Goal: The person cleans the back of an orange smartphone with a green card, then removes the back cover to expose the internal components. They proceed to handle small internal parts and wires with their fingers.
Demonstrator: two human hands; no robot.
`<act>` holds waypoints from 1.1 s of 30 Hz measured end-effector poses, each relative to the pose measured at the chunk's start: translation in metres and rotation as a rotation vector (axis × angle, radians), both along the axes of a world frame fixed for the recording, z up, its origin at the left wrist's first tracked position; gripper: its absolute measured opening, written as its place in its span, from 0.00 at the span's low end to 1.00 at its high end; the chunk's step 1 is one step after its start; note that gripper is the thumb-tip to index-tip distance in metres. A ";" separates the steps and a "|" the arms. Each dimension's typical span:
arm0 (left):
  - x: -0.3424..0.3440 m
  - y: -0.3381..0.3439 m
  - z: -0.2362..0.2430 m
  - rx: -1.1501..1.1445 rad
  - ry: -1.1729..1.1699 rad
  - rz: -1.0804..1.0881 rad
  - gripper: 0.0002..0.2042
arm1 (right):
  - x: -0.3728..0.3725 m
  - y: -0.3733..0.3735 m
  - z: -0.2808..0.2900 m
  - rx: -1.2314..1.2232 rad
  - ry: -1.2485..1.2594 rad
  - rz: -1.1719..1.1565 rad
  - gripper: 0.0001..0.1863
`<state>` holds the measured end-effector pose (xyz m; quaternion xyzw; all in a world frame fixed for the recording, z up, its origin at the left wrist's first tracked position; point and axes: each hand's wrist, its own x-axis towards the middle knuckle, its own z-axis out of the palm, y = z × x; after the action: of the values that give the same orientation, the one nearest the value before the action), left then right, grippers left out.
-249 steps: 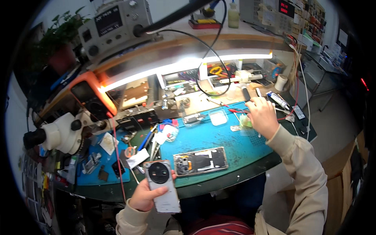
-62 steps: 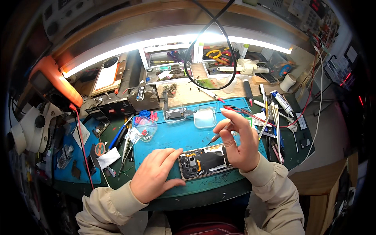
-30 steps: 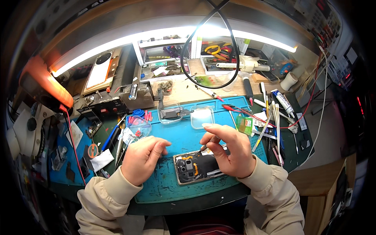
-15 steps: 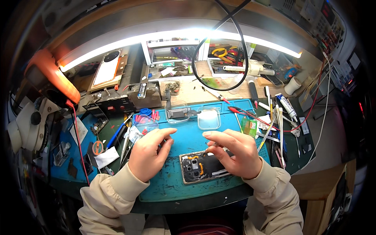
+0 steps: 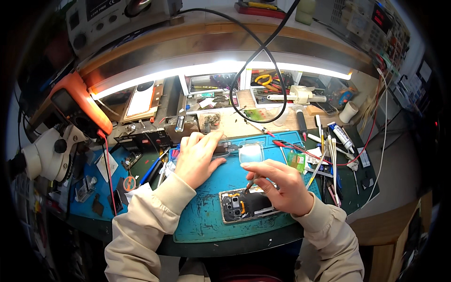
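An opened smartphone point(image 5: 239, 205) lies on the blue-green work mat point(image 5: 202, 230), its cameras, orange flex cables and black inner cover exposed. Over its right part, my right hand point(image 5: 284, 188) pinches a slim tool point(image 5: 249, 186) whose dark tip points down at the phone's upper edge; most of the tool is hidden by the fingers, so its kind is unclear. Farther off to the left, my left hand point(image 5: 199, 159) reaches over the mat with fingers stretched forward, beside a dark phone part point(image 5: 221, 147) on a clear box. No held thing shows in it. Right of that part sits a small clear plastic box point(image 5: 251, 152).
An orange multimeter point(image 5: 82, 105) and a white microscope point(image 5: 44, 152) stand at the left. Pens, swabs and a glue tube point(image 5: 342, 136) crowd the right side. A black cable point(image 5: 233, 89) loops down above the bench, below a bright light bar point(image 5: 221, 69).
My left hand has moved forward and right from the mat's left side to the dark part, its fingers stretching out. My right hand stays over the phone. The view has tilted up slightly.
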<state>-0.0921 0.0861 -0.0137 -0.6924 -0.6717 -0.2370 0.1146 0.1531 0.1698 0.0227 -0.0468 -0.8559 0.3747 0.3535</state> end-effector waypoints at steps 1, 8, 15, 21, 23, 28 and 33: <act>0.001 -0.001 -0.001 0.014 0.006 -0.007 0.39 | -0.001 0.000 0.000 0.014 0.001 0.010 0.24; 0.003 -0.009 0.005 -0.045 0.012 0.076 0.39 | -0.003 -0.002 0.001 0.169 0.064 -0.043 0.23; 0.028 0.005 0.012 0.120 -0.026 -0.248 0.24 | -0.004 -0.008 -0.005 -0.066 0.033 -0.030 0.24; 0.040 0.023 -0.004 0.036 -0.011 -0.343 0.19 | -0.002 -0.008 0.003 0.182 -0.021 -0.096 0.25; 0.038 0.017 -0.004 -0.001 -0.048 -0.338 0.21 | -0.003 -0.005 -0.002 0.051 -0.018 -0.009 0.25; 0.036 0.007 0.003 0.009 -0.361 -0.379 0.25 | -0.005 -0.008 0.004 0.044 -0.013 0.009 0.27; 0.047 -0.030 0.025 -0.297 -0.939 -0.465 0.34 | -0.002 -0.008 -0.001 -0.098 -0.060 0.028 0.27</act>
<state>-0.0447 0.0564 0.0116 -0.6511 -0.5060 -0.4427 -0.3522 0.1506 0.1620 0.0212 -0.0632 -0.8474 0.4193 0.3194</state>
